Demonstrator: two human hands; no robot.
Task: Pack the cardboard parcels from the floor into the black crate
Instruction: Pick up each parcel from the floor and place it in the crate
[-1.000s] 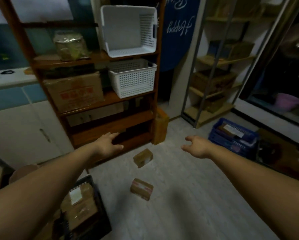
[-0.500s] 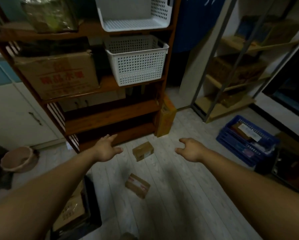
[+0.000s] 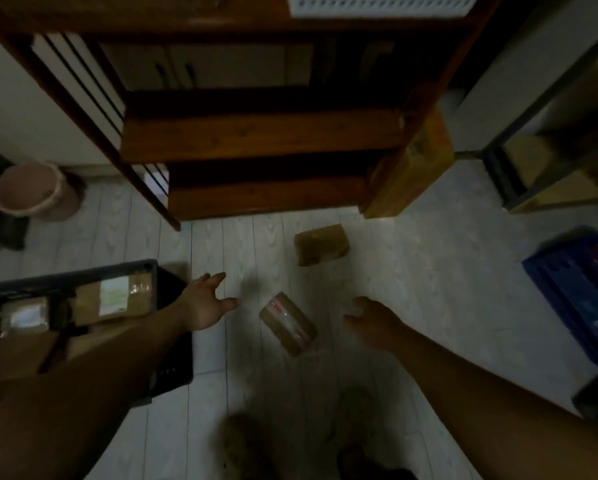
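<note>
Both hands come in empty w/ fingers spread: left hand (image 3: 205, 303) and right hand (image 3: 370, 322) flank the nearer taped parcel (image 3: 287, 323), one each side, neither touching it, prob. set up for a two-sided pinch since it lies skewed on the pale plank floor (image 3: 429, 289). A second plain parcel (image 3: 321, 244) sits further off, near the foot of the wooden shelf unit (image 3: 262, 136), well apart from the first. The black crate (image 3: 152, 271) stands just left, under the left forearm, already holding several labelled parcels; dim light, so free room inside is hard to judge. Floor around both parcels is open, so approach is easy; the shelf's bottom edge, the tall carton (image 3: 411, 168) leaning by it and the blue crate (image 3: 574, 289) at right bound the space
</note>
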